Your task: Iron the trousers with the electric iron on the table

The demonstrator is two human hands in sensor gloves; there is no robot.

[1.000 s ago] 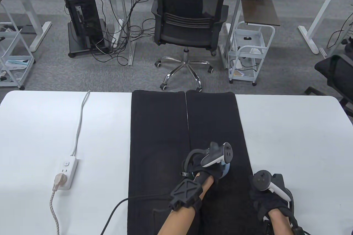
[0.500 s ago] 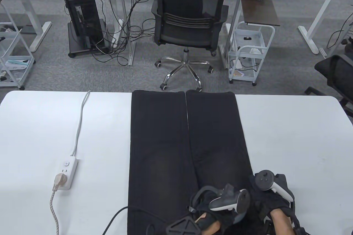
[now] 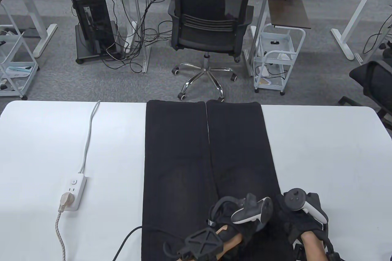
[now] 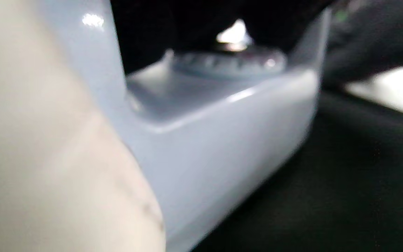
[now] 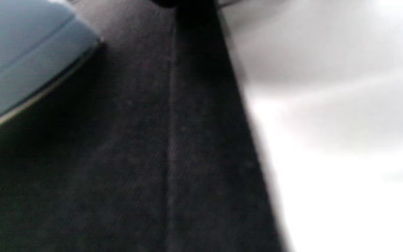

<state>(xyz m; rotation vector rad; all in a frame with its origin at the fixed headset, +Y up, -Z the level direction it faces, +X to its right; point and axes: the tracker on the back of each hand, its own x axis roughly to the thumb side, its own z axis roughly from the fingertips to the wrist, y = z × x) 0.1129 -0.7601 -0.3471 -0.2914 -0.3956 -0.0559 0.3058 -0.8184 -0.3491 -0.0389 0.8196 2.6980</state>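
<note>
Black trousers [image 3: 208, 157] lie flat along the middle of a white table [image 3: 321, 151], legs side by side and hems at the far edge. Near the table's front edge, the left hand [image 3: 242, 221] sits over the right trouser leg, its tracker on top; beneath it is a pale blue electric iron [image 4: 215, 133], of which only a sliver shows from above. The left wrist view, blurred and very close, shows the iron's body and a ridged dial [image 4: 229, 61] above dark cloth, with dark gloved fingers at the top edge around the handle area. The grip of that hand appears wrapped on the iron's handle, though the fingers themselves are mostly hidden.

The right hand [image 3: 301, 221] rests just beside the left, at the outer edge of the same trouser leg where cloth meets table. Whether its grip is spread or pressed together cannot be told: the tracker and glove cover the fingers. The right wrist view shows the leg's side seam [image 5: 171, 140] running past, the iron's rounded edge [image 5: 30, 70] on the cloth, and bare table to the side.

On the table's left, a white power strip [image 3: 73, 192] carries a plug with a braided cord [image 3: 59, 236]. A black cable [image 3: 131, 236] trails across the left trouser leg toward the left hand. An office chair [image 3: 209, 25] stands beyond the table.
</note>
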